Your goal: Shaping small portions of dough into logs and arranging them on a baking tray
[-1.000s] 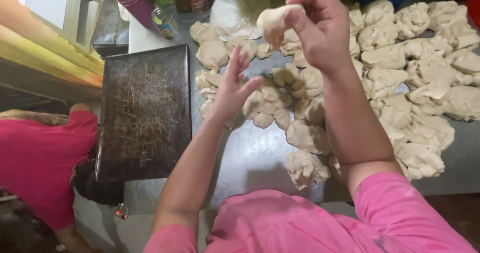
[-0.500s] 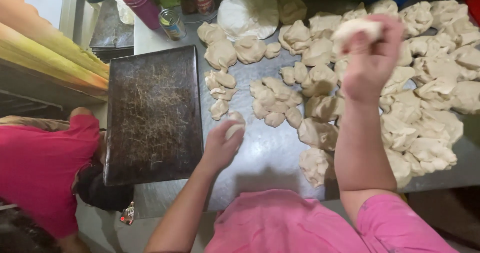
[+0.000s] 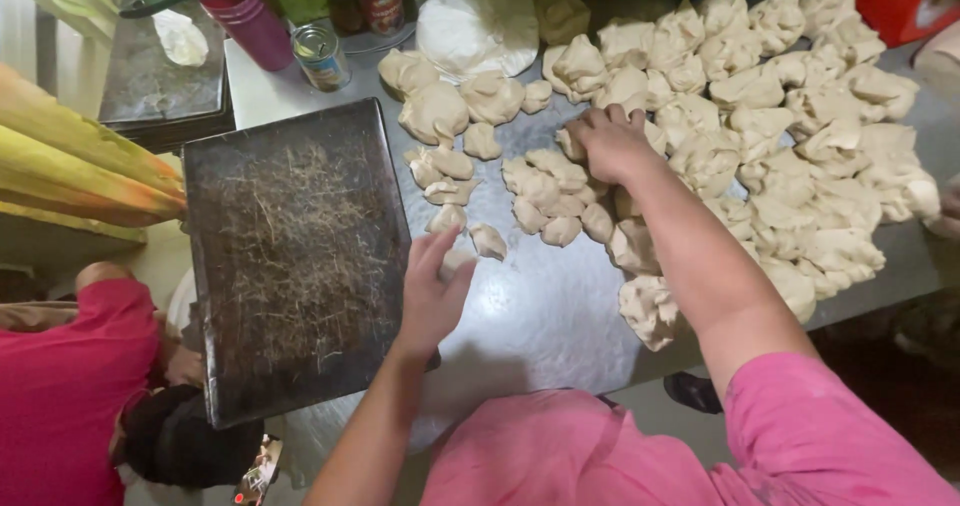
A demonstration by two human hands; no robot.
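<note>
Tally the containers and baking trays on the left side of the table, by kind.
Scratched dark baking tray by the left hand: 1
Stack of dark trays behind it: 1
Open tin can: 1
Pink cup: 1
Total: 4

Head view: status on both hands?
Left hand cupped over small dough piece. Right hand pressing into dough pile. Baking tray beside left hand.

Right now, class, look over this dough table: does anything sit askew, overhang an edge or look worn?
Yes. The dark baking tray lies slightly tilted, and its near corner seems to jut past the metal table edge. Its surface is heavily scratched. The left hand rests beside it on a small dough piece; nothing looks spilled.
</note>
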